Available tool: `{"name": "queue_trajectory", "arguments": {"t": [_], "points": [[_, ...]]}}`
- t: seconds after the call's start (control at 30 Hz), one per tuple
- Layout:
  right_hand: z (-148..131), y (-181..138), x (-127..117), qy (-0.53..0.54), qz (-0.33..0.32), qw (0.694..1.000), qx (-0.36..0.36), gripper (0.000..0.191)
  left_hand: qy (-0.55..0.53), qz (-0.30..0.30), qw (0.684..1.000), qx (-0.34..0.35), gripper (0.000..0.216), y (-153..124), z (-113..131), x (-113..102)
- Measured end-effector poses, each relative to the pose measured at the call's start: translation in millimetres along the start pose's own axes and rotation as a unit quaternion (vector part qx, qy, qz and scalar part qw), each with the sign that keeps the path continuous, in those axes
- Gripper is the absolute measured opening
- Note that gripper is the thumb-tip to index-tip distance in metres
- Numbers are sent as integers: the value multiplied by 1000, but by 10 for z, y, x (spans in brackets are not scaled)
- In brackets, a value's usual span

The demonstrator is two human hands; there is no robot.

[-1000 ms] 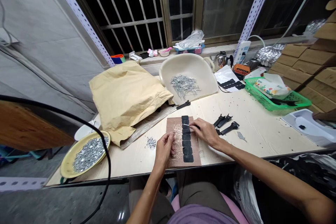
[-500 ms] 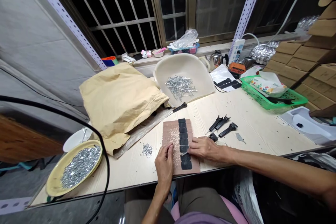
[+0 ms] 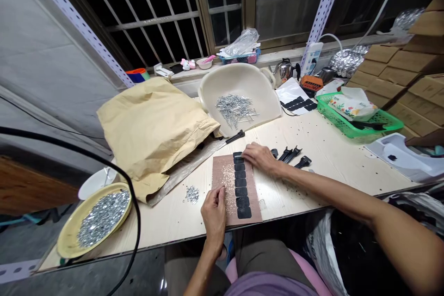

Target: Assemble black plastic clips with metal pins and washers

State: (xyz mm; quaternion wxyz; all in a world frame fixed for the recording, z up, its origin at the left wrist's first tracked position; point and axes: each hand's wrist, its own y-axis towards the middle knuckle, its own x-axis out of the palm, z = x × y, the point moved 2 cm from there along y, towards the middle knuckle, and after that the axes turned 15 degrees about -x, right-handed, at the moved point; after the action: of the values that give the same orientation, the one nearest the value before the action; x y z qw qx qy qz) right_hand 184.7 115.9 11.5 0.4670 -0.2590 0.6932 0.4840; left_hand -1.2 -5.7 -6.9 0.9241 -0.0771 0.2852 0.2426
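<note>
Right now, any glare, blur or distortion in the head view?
Head view: glints on metal pieces and crumpled foil; window dark. Head view, edges: wide-angle stretch, right forearm looking enlarged; detail at the right hand too small to judge focus.

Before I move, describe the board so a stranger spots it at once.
Find the big cream tray of pins on the table. In front of it, at the table's near edge, lies the brown board, the left hand at its left side and the right hand at its upper right. Only it bears a column of black tabs beside pale specks.
</note>
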Motion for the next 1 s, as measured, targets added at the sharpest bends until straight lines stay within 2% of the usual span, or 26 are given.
{"name": "queue_trajectory", "arguments": {"t": [0.03,0.13,0.17,0.2,0.33,0.47,0.6,0.67,0.8,0.87,0.93,1.0], "points": [[23,15,-2,-1,-6,1000,1,29,-2,0,1000,-5,30,1,-2,-7],[-48,10,27,26,-45,992,-112,31,-3,1,1000,-18,31,8,-6,-22],[-68,9,38,34,-49,990,-129,31,-4,0,1000,-18,31,10,-7,-25],[-65,20,48,35,-47,991,-122,31,-4,-1,1000,-18,31,11,-7,-26],[152,170,84,-9,-26,1000,9,31,-13,0,1000,-19,30,16,-14,-35],[339,275,140,-24,-43,999,16,29,-19,7,1000,-13,30,21,-18,-40],[331,241,150,-28,-27,999,10,27,-14,10,1000,1,31,21,-16,-40],[221,176,152,-16,-21,1000,-17,28,-15,14,1000,6,31,22,-23,-43],[-132,-44,171,19,-24,988,-152,26,-17,12,1000,9,29,30,-53,-36],[-228,-125,153,26,-27,982,-188,25,-15,9,1000,9,29,30,-61,-28],[-197,-123,101,32,-16,988,-148,26,-13,10,1000,10,29,26,-62,-26],[-64,-57,48,30,-2,997,-69,28,-12,10,1000,9,29,20,-60,-26]]}}
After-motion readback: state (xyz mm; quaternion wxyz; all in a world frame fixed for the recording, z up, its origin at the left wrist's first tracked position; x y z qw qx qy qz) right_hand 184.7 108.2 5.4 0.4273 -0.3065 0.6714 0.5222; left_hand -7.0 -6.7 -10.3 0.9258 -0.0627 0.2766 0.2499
